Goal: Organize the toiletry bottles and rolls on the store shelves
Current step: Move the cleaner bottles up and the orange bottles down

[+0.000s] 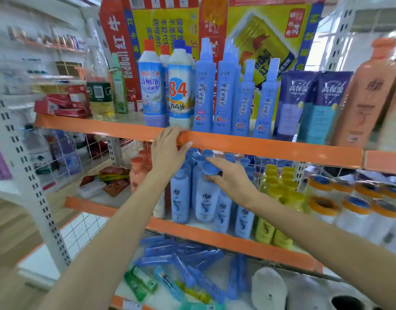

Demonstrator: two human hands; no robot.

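My left hand (166, 151) grips the orange cap (183, 139) of a bottle, level with the upper shelf's orange front edge (271, 148). The bottle's body is hidden behind my hand and forearm. My right hand (229, 176) pinches the blue cap (209, 167) of a light blue bottle (203, 200), which stands among several like it on the middle shelf. Orange bottles (137, 174) stand to their left and yellow bottles (280, 186) to their right. Rolls with orange and blue ends (353, 211) fill the right of that shelf.
The top shelf carries a white "84" bottle (180, 88), tall blue bottles (226, 92), purple tubes (304, 101) and a big orange bottle (367, 97). On the bottom shelf lie blue packets (192, 260) and white rolls (268, 287). A wire-grid rack (65, 153) adjoins on the left.
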